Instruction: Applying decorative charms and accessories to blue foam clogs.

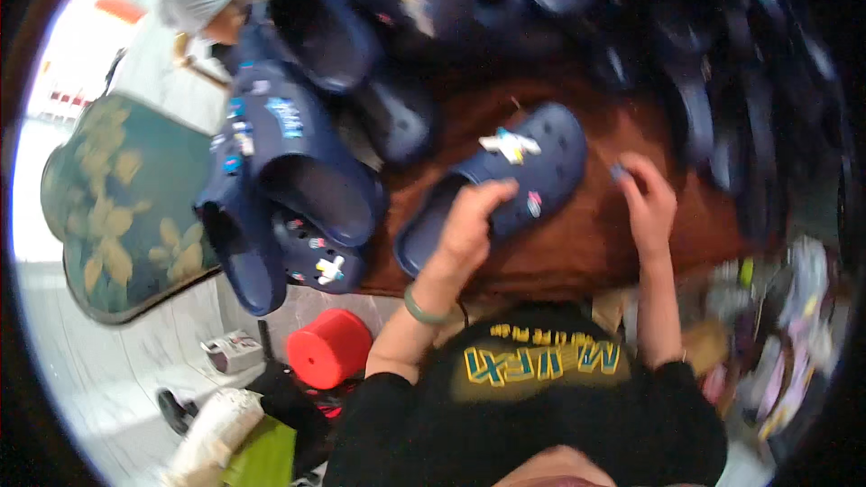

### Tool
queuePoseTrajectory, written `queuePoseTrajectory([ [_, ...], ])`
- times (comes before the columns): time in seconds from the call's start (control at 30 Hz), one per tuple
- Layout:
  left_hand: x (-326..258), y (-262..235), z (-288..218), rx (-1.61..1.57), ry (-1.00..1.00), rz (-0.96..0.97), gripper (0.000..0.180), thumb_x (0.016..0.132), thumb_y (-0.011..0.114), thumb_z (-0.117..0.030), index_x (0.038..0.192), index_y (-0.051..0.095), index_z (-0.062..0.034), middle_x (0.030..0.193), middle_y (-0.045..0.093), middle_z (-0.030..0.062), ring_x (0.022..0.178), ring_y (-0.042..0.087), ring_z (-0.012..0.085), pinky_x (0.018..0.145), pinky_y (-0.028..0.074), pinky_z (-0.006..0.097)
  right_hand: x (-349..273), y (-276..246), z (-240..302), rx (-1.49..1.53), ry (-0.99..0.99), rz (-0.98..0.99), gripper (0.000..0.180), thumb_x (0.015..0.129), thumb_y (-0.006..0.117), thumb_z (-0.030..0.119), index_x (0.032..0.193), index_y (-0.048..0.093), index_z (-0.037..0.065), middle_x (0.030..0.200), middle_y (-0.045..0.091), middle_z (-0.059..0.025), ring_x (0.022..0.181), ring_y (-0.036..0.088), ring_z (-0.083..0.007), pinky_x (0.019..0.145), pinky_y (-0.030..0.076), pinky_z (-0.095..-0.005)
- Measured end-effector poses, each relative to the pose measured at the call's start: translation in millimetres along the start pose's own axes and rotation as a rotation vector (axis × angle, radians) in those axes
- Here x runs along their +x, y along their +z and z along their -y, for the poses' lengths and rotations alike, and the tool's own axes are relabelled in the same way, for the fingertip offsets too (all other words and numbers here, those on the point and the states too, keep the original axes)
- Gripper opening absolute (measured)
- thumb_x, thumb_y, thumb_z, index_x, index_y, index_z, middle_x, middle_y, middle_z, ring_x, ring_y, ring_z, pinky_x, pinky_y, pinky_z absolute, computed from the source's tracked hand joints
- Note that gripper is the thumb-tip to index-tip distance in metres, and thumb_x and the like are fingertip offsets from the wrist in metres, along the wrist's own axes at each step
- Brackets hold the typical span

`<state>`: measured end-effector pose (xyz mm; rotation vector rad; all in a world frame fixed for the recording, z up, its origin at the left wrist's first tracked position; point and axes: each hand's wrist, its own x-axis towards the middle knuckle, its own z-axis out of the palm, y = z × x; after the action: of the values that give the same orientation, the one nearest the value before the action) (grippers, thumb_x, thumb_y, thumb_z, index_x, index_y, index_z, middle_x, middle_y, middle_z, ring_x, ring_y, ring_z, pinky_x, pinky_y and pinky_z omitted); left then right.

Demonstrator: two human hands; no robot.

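Note:
A navy blue clog [505,182] lies on a brown table [595,243] in front of me, with small coloured charms pushed into its top. My left hand [469,225] grips the clog at its opening, thumb on the upper. My right hand [648,198] hovers just right of the clog's toe and pinches a small blue-grey charm [619,171] at its fingertips. A green bangle sits on my left wrist.
Many more navy clogs [298,162] are piled at the left and across the back of the table. A red bucket [329,347] stands on the floor below, a green floral cushion [117,207] at left. Blurred packets of small items [776,343] lie at right.

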<state>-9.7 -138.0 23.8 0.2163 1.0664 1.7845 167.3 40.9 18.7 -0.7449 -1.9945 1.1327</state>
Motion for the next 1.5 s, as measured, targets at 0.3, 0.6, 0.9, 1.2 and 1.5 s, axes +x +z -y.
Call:
queuePoseTrajectory([
  [0.3, 17, 7, 1, -0.080, -0.026, 0.000, 0.034, 0.087, 0.054, -0.010, 0.117, 0.057, 0.0056, 0.115, 0.062, 0.0140, 0.104, 0.062, 0.0221, 0.095, 0.047, 0.034, 51, 27, -7, 0.395, 0.174, 0.257, 0.015, 0.082, 0.069, 0.010, 0.094, 0.066, 0.003, 0.121, 0.054, -0.0069, 0.105, 0.053, -0.0132, 0.091, 0.042, -0.0271],
  [0.6, 3, -1, 16, -0.081, -0.109, 0.078, 0.029, 0.088, 0.055, -0.012, 0.113, 0.060, 0.0020, 0.113, 0.063, 0.0084, 0.106, 0.058, 0.0167, 0.095, 0.044, 0.030, 41, 46, -21, 0.332, 0.187, 0.255, 0.027, 0.073, 0.072, 0.009, 0.096, 0.058, 0.007, 0.128, 0.050, -0.0115, 0.120, 0.046, -0.0214, 0.101, 0.034, -0.0313],
  [0.9, 4, 3, 4, -0.114, -0.054, 0.110, 0.035, 0.087, 0.054, -0.012, 0.120, 0.054, 0.0016, 0.113, 0.061, 0.0065, 0.101, 0.059, 0.0151, 0.093, 0.045, 0.030, 65, 48, 18, 0.500, 0.324, 0.468, 0.037, 0.071, 0.069, 0.005, 0.105, 0.054, 0.009, 0.112, 0.050, -0.0028, 0.104, 0.047, -0.0138, 0.095, 0.037, -0.0272],
  [1.2, 6, -1, 9, -0.055, -0.014, 0.086, 0.031, 0.089, 0.054, -0.010, 0.116, 0.056, 0.0033, 0.110, 0.063, 0.0085, 0.097, 0.062, 0.0164, 0.090, 0.049, 0.031, 60, 58, -8, 0.392, 0.199, 0.336, 0.013, 0.070, 0.067, 0.003, 0.082, 0.063, 0.007, 0.131, 0.050, -0.0133, 0.121, 0.047, -0.0239, 0.101, 0.035, -0.0326],
  [1.5, 11, -15, 22, -0.113, -0.008, 0.071, 0.026, 0.086, 0.056, -0.009, 0.110, 0.061, 0.0025, 0.106, 0.066, 0.0085, 0.096, 0.064, 0.0178, 0.091, 0.049, 0.032, 38, 46, 16, -0.492, -0.572, 0.109, 0.022, 0.075, 0.068, 0.005, 0.096, 0.068, 0.010, 0.124, 0.052, -0.0167, 0.117, 0.047, -0.0352, 0.097, 0.039, -0.0429],
])
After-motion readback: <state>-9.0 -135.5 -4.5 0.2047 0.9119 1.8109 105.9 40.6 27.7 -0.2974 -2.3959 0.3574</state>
